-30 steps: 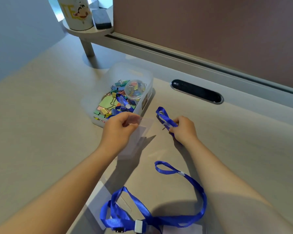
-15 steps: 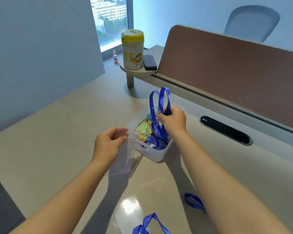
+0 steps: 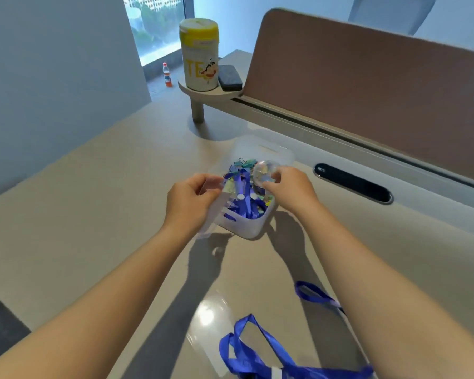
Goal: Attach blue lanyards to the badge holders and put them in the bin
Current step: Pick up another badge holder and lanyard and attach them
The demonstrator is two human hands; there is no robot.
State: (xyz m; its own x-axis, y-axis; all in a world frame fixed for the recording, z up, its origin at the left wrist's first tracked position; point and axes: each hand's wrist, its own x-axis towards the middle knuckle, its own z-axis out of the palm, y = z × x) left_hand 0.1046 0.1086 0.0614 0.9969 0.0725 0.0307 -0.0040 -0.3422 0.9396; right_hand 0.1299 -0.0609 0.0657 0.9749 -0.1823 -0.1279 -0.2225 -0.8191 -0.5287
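A translucent white bin (image 3: 253, 230) stands mid-table, filled with coloured binder clips and a clear round box (image 3: 263, 174). A blue lanyard (image 3: 244, 205) lies bunched inside the bin. My left hand (image 3: 190, 199) pinches the top of a clear badge holder (image 3: 211, 214), which hangs against the bin's left wall. My right hand (image 3: 292, 190) is over the bin's right side with curled fingers touching the round box; whether it grips the lanyard is hidden. Another blue lanyard (image 3: 260, 354) and a blue loop (image 3: 312, 292) lie near me beside a clear holder (image 3: 212, 321).
A yellow-lidded canister (image 3: 200, 54) and a dark block (image 3: 230, 77) sit on a raised round shelf. The brown divider panel (image 3: 367, 88) runs along the back, with a black cable slot (image 3: 352, 183) before it. The table's left edge drops to dark floor.
My right hand lifted the lanyard off the table, held it above the bin, then lowered it inside. My left hand carried the badge holder up to the bin's left side.
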